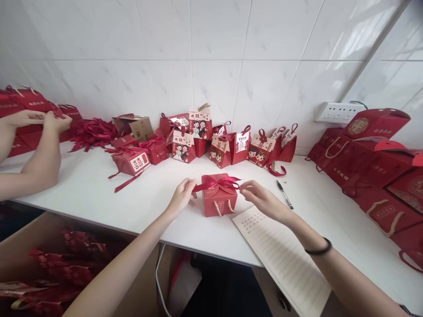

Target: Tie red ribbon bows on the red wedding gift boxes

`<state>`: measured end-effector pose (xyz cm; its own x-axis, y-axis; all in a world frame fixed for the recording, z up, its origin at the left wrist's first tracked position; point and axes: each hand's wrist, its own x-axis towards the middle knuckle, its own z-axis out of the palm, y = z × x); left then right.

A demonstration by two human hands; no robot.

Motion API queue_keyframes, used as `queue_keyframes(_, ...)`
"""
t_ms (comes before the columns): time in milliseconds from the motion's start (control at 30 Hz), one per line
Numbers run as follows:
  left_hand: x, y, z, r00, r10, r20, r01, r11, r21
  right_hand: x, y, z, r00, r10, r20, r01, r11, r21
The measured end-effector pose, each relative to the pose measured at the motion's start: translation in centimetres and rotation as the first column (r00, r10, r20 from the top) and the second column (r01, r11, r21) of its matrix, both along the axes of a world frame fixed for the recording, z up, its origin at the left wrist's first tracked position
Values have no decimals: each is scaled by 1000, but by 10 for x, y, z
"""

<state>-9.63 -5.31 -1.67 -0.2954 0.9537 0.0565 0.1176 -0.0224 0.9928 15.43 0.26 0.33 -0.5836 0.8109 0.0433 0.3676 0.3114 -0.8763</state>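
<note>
A small red gift box [211,203] with twisted rope handles stands upright in front of me on the white table. On its top lies a dark pink ribbon [220,181] tied in a bow. At the box's left side, my left hand [182,196] is closed in a pinch on the ribbon's left end. My right hand [262,199], wearing a black band at the wrist, pinches the bow's right loop between thumb and fingers. Under my right forearm is a lined notepad [280,253] with handwriting at its top; beyond it rests a black pen [284,194].
Several decorated small boxes [183,147] line the tiled wall, beside a heap of ribbons [94,133]. Larger red boxes [363,160] are piled right, below a power strip [337,112]. At left, another person's hands [56,121] work; a carton [20,235] of red packages sits below.
</note>
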Motion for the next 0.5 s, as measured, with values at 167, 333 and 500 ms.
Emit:
queue_keyframes(167, -6, -17, 1, 986, -140, -96, 137, 990, -39, 37, -44, -9, 867, 38, 496, -102, 989, 103)
queue_keyframes(333, 3, -8, 4, 988, -144, -52, 142, 989, -41, 35, -64, -32, 723, 32, 690, -172, 976, 134)
queue_keyframes(500, 8, -5, 8, 993, -112, 34, 113, 993, -40, 26, -57, -49, 725, -75, 685, -124, 963, 237)
